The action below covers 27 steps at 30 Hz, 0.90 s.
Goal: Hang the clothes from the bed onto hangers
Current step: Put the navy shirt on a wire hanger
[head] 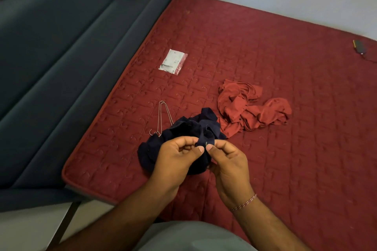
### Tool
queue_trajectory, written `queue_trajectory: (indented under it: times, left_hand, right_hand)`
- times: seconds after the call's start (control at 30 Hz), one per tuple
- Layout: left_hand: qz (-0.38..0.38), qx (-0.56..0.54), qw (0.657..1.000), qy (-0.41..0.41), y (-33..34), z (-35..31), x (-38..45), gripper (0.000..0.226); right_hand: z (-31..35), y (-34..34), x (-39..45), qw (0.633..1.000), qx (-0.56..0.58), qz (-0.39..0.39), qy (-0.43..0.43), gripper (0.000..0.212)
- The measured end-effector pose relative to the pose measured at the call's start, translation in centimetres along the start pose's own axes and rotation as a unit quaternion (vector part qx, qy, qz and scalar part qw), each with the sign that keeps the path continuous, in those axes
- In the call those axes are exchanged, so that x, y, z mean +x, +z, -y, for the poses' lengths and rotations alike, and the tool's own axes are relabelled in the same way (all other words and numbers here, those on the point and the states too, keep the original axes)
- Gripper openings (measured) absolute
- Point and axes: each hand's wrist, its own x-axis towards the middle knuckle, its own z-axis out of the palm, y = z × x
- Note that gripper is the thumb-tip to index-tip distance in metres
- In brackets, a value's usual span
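Crumpled dark navy cloth garment on red quilted bed, one edge pinched between left hand and right hand. Thin wire hangers partly buried beneath (likely snagging when lifted).

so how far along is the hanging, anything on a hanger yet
Nothing is hung yet. Both wire hangers lie bare on the red mattress, partly under the navy garment. In hand: the left hand and right hand pinch a bunched edge of that garment. Left: hanging it, then the crumpled red garment beside it.
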Motion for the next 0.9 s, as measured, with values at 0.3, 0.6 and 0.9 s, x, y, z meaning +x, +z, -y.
queue_trajectory:
  times: [0.3,0.6,0.9]
  left_hand:
    - [-0.066,-0.028,0.997,0.036,5.3,-0.2,-2.0,0.017]
    - [-0.153,-0.039,0.985,0.067,7.0,-0.8,-2.7,0.01]
    - [-0.096,0.021,0.992,0.085,7.3,-1.3,-3.2,0.011]
  right_hand:
    - [2.3,-3.9,0.2,0.999,-0.008,0.022,-0.03,0.012]
    - [3.4,-5.2,-0.4,0.989,-0.044,0.032,-0.14,0.027]
    - [2.9,-5.7,-0.1,0.986,-0.055,0.035,-0.157,0.019]
